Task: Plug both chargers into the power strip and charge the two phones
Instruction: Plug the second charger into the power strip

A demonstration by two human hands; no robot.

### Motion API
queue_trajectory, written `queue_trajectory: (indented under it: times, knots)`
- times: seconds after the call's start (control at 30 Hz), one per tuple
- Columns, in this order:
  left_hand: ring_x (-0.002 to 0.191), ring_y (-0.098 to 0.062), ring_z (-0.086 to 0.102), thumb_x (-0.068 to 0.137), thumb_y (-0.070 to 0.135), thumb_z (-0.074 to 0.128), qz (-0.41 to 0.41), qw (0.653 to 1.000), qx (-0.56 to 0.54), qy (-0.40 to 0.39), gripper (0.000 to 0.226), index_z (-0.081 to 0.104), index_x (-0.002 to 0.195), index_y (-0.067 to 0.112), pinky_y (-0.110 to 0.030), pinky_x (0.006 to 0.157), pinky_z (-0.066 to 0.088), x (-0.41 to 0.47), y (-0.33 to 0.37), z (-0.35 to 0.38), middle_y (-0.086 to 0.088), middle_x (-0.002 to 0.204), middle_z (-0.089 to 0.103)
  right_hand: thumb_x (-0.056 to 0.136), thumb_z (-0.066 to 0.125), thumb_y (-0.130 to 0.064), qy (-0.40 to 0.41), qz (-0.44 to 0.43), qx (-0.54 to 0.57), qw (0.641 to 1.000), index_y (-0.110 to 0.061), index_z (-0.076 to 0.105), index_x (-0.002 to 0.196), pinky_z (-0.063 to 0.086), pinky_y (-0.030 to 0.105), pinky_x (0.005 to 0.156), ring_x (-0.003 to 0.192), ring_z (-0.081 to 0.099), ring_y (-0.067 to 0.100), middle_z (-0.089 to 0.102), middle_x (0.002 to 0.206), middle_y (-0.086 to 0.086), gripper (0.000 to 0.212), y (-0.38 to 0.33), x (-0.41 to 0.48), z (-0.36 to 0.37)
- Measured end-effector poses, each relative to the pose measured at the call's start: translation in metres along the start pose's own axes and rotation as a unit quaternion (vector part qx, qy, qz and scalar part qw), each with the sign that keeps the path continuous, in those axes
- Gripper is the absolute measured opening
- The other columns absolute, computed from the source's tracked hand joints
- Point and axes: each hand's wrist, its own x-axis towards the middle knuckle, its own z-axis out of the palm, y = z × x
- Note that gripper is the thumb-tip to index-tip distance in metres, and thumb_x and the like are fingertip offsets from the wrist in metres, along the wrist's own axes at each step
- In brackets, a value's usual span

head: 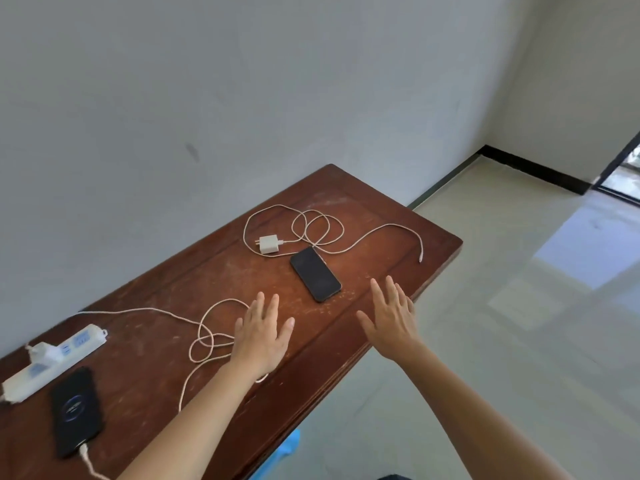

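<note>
Half the job looks done from where I stand: one charger (44, 351) sits plugged into the white power strip (52, 362) at the left end of the surface (346, 188), and its pale braided cable (204, 336) loops across the wood to the phone with the lit screen (75, 410) just beside the strip. My left hand (263, 336) hovers flat above those loops, fingers spread and holding nothing; my right hand (393, 317) is the same, open and empty, near the front edge. What remains is the second charger (269, 244), a small white cube with its prongs pointing left, lying near the wall side with its own cable (318, 226) coiled behind it and trailing off to a free connector (420, 259) at the right. The dark phone (315, 273) lies face up just in front of that cube, a smooth black slab on scuffed, reddish-brown wood. I judge the good way is to pinch the cube by its flat sides, lift it clear so the coils uncurl rather than knot, and carry it to the strip, prongs lined up with a free socket before pressing. The strip is light plastic and may slide, so I would steady it with the other hand. The cable looks limp and woven, so it should drag without springing, though it could tug the glossy phone.
</note>
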Motion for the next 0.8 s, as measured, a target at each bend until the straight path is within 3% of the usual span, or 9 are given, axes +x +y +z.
queue_trajectory:
  times: [0.3,0.57,0.8]
  knots:
    - [0.156,-0.029,0.003,0.102,0.055,0.03,-0.051,0.996,-0.005,-0.077,0.073,0.005,0.161,0.019,-0.05,0.124,0.015,0.076,0.02,0.026,-0.012,0.17,-0.001,0.1,0.045,-0.045,-0.105,0.026,0.022,0.994,-0.02,0.014,0.158,0.027,0.053,0.12,0.151,0.018,0.036,0.011,0.167,0.013,0.07,0.034,0.08,0.013]
    - [0.156,-0.028,-0.002,0.101,0.06,0.022,-0.136,0.985,-0.035,-0.097,0.077,-0.001,0.16,0.017,-0.053,0.124,0.011,0.158,0.022,0.051,-0.009,0.17,-0.004,0.104,0.033,-0.045,-0.174,-0.064,-0.071,0.98,-0.024,0.012,0.159,0.018,0.049,0.123,0.154,0.009,0.031,0.005,0.168,0.006,0.062,0.029,0.158,0.023]
    - [0.156,-0.029,-0.008,0.102,0.059,0.019,-0.179,0.979,-0.033,-0.086,0.075,0.001,0.16,0.016,-0.052,0.125,0.006,0.18,0.013,0.056,-0.013,0.169,-0.007,0.101,0.046,-0.034,-0.165,-0.17,-0.08,0.968,-0.016,0.025,0.155,0.028,0.048,0.118,0.151,0.02,0.032,0.021,0.165,0.011,0.061,-0.015,0.254,0.014]
